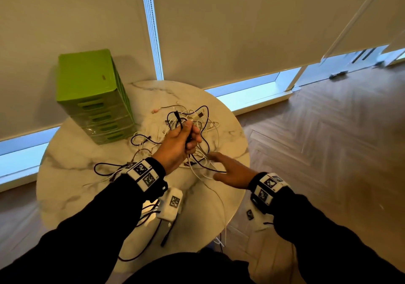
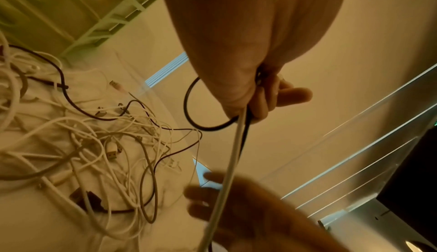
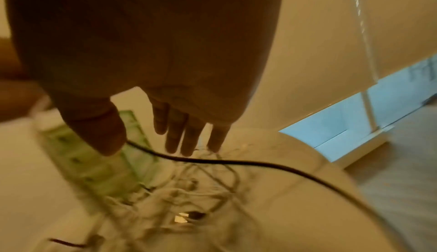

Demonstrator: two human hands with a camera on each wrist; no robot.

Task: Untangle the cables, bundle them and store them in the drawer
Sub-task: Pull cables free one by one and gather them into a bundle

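Two hands over worktop | left hand grips black cable and white cable, raised | right hand spread, fingers straight, above cable tangle | green drawer unit beside tangle

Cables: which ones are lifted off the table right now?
A black cable and a white cable, both gripped in the left hand. The rest lie tangled on the marble table.
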